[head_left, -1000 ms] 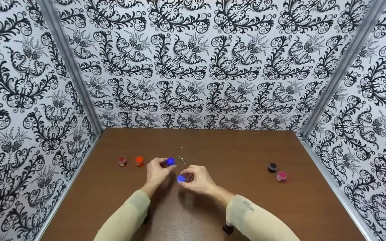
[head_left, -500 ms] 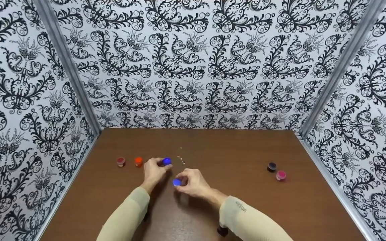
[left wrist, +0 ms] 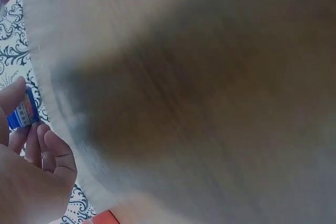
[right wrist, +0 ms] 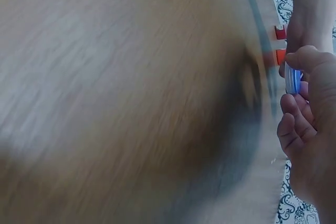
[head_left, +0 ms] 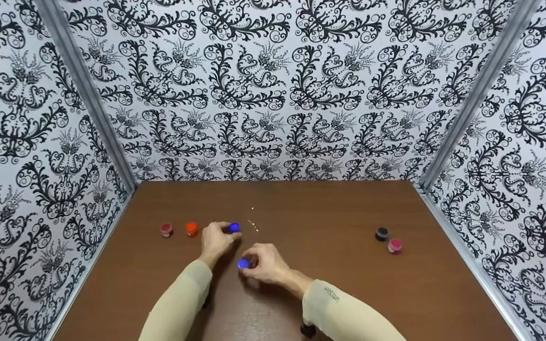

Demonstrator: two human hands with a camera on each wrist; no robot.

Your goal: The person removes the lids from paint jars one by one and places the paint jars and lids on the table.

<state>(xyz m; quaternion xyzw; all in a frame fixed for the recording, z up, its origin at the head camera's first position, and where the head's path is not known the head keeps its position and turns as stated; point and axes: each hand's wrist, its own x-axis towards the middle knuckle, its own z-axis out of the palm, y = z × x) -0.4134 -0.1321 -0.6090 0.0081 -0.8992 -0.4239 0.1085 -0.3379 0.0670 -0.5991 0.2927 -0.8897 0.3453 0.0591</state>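
My left hand (head_left: pixel 217 240) holds a small blue paint jar (head_left: pixel 234 228) between thumb and fingers. In the left wrist view, a printed label with a barcode shows on that jar (left wrist: pixel 23 111). Nearer to me and a little to the right, my right hand (head_left: pixel 269 265) pinches a round blue lid (head_left: pixel 243 263). Seen edge-on in the right wrist view, the lid (right wrist: pixel 292 79) is a thin disc with a pale side. Lid and jar are apart.
Left of the hands stand an orange jar (head_left: pixel 191 229) and a dark red jar (head_left: pixel 166 230). A black jar (head_left: pixel 382 233) and a pink jar (head_left: pixel 395 246) are at the right. Small bright specks (head_left: pixel 254 225) mark the brown table (head_left: pixel 320 213). Patterned walls surround it.
My right hand has moved toward me and slightly left with the lid, away from the jar. My left hand stays by the orange jar, still holding the blue one. The head view has shifted slightly.
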